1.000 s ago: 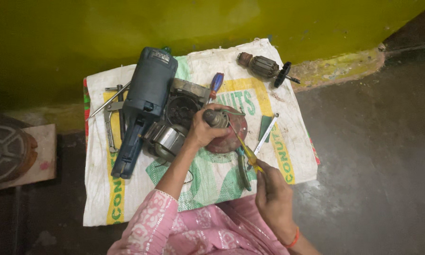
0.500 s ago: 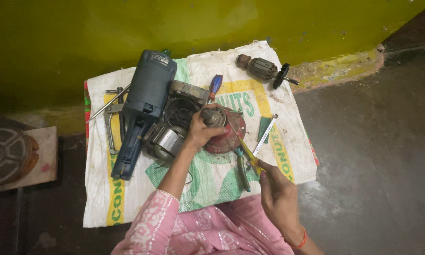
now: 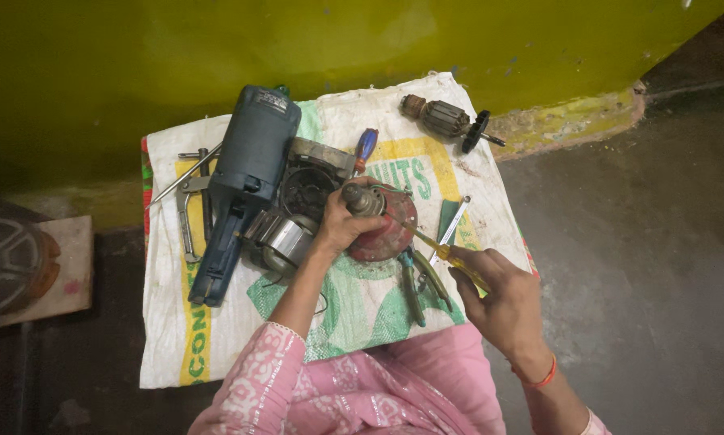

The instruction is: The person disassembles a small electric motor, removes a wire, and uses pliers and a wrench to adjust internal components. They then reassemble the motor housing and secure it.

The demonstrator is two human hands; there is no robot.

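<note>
My left hand (image 3: 339, 228) grips a round reddish motor part (image 3: 388, 229) with a grey shaft end (image 3: 359, 198), holding it on the white woven sack (image 3: 217, 338). My right hand (image 3: 499, 302) holds a yellow-handled screwdriver (image 3: 450, 256), whose thin shaft reaches up-left to the reddish part. A blue power-tool body (image 3: 241, 181) lies left of my left hand, with an open grey gear housing (image 3: 306, 189) and a shiny metal cylinder (image 3: 285, 242) beside it.
A motor armature with a black fan (image 3: 450, 122) lies at the sack's far right corner. Green-handled pliers (image 3: 414, 286) lie near my right hand. A blue-handled screwdriver (image 3: 366, 147), a metal puller (image 3: 191, 201), a round metal disc (image 3: 4, 266), green wall behind.
My right hand has shifted slightly to the right and down with the screwdriver. My left hand keeps its grip on the reddish part; the camera view has moved a little.
</note>
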